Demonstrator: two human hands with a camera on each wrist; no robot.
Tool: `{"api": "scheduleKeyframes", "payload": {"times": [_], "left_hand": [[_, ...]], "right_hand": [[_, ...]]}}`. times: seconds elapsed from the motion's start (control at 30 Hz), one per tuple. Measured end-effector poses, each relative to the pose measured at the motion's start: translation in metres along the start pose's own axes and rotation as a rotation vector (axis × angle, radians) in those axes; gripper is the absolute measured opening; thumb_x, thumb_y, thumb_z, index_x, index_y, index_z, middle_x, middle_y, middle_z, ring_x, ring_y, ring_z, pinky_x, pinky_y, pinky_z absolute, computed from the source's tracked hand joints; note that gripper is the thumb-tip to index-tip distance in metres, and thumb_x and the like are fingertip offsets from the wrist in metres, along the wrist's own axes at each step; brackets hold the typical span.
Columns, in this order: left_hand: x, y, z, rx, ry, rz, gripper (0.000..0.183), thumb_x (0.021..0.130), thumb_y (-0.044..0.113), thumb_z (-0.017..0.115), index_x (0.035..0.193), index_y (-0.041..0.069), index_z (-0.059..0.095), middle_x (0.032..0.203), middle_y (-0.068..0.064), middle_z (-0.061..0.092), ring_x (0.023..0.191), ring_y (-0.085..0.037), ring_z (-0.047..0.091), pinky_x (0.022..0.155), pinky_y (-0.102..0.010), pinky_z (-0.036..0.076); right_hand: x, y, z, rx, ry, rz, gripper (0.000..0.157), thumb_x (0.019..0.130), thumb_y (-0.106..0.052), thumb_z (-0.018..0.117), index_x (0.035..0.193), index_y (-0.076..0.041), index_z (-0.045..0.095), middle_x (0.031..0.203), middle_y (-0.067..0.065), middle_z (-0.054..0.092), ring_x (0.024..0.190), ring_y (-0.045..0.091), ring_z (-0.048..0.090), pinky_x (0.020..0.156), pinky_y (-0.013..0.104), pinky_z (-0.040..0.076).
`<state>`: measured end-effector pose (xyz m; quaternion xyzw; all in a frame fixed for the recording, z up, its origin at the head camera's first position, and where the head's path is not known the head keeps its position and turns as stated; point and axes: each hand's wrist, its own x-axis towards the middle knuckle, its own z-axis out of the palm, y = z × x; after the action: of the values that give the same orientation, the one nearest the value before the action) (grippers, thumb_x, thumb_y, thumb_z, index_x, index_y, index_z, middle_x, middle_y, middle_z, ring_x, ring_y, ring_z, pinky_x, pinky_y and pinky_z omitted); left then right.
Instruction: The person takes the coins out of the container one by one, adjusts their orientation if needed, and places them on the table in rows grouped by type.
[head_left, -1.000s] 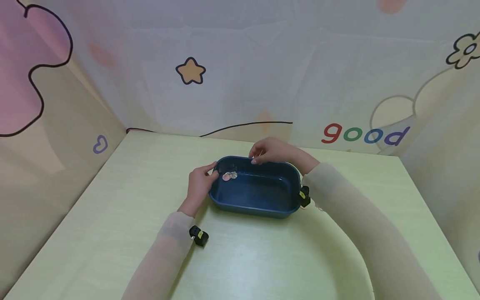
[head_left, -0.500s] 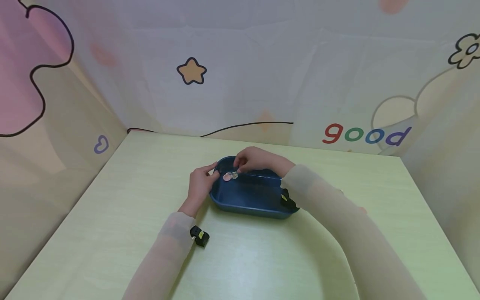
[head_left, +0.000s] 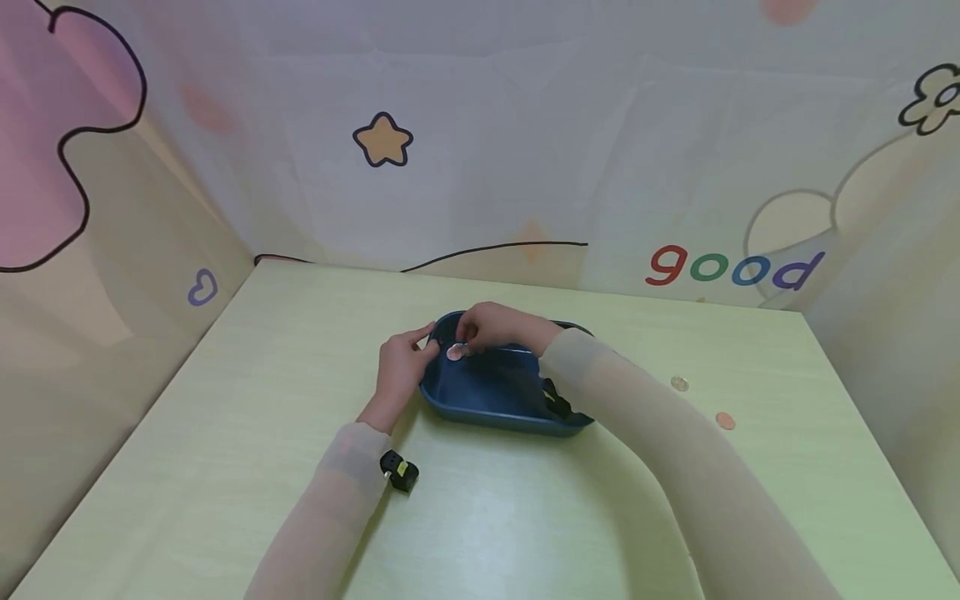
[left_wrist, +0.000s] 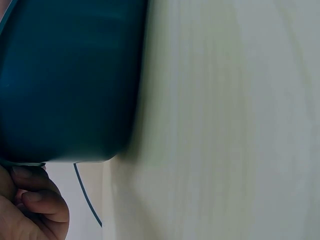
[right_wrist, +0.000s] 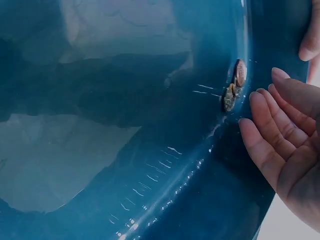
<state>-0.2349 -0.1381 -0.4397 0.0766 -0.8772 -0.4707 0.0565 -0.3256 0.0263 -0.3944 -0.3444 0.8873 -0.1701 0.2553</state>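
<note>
A blue plastic tray (head_left: pixel 487 412) with rounded corners stands on the table, its deep wall (left_wrist: pixel 70 85) filling the upper left of the left wrist view. Inside, at the left end, lie a copper-coloured coin (right_wrist: pixel 241 72) and a duller brass-coloured coin (right_wrist: pixel 229 98); other coins beside them are hard to make out. My left hand (head_left: pixel 401 371) grips the tray's left rim, thumb over the edge and fingers curled outside. Over the coins is my right hand (head_left: pixel 491 325), its loosely bent fingers (right_wrist: pixel 267 127) just beside them with nothing visible held between them.
Two more coins lie on the table right of the tray: a silvery coin (head_left: pixel 679 383) and a copper coin (head_left: pixel 725 421). A printed cloth (head_left: pixel 480 167) hangs behind the table's far edge. My right sleeve (head_left: pixel 660 433) crosses the tray's right end.
My right hand has moved left from the tray's far rim, down to the coins inside. Its arm has uncovered two coins on the table. My left hand stays on the rim.
</note>
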Motion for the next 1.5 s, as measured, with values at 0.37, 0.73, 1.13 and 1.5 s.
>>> {"api": "scheduleKeyframes", "payload": {"times": [0.37,0.73,1.13,1.5], "left_hand": [[-0.001,0.002,-0.002,-0.01,0.0,0.013,0.044,0.092,0.013,0.06,0.136,0.01,0.066,0.051,0.007,0.037,0.046,-0.009,0.035,0.048,-0.021,0.028],[0.002,0.0,-0.002,-0.013,0.001,-0.006,0.044,0.093,0.014,0.06,0.136,0.012,0.066,0.052,0.007,0.038,0.046,-0.009,0.036,0.049,-0.022,0.028],[0.001,0.0,-0.002,-0.011,0.003,-0.001,0.044,0.093,0.014,0.06,0.136,0.011,0.066,0.052,0.006,0.037,0.047,-0.01,0.034,0.049,-0.022,0.027],[0.0,0.0,-0.001,0.003,-0.003,-0.014,0.044,0.093,0.015,0.06,0.136,0.011,0.066,0.054,0.006,0.036,0.049,-0.01,0.034,0.049,-0.022,0.027]], "right_hand": [[0.013,-0.004,0.012,-0.047,-0.004,0.009,0.035,0.1,-0.025,0.066,0.125,0.0,0.069,0.107,0.016,0.074,0.087,0.022,0.07,0.085,0.034,0.056],[0.017,-0.003,0.023,-0.019,0.035,0.059,0.034,0.101,-0.022,0.064,0.127,0.0,0.068,0.119,0.016,0.072,0.086,0.021,0.071,0.08,0.031,0.059],[0.016,-0.005,0.027,-0.067,0.08,0.016,0.024,0.099,-0.019,0.066,0.116,-0.002,0.07,0.105,0.014,0.073,0.079,0.017,0.064,0.078,0.03,0.054],[0.019,-0.005,0.028,-0.079,0.054,0.044,0.016,0.097,-0.015,0.069,0.104,-0.001,0.071,0.098,0.012,0.073,0.077,0.017,0.062,0.076,0.028,0.053]]}}
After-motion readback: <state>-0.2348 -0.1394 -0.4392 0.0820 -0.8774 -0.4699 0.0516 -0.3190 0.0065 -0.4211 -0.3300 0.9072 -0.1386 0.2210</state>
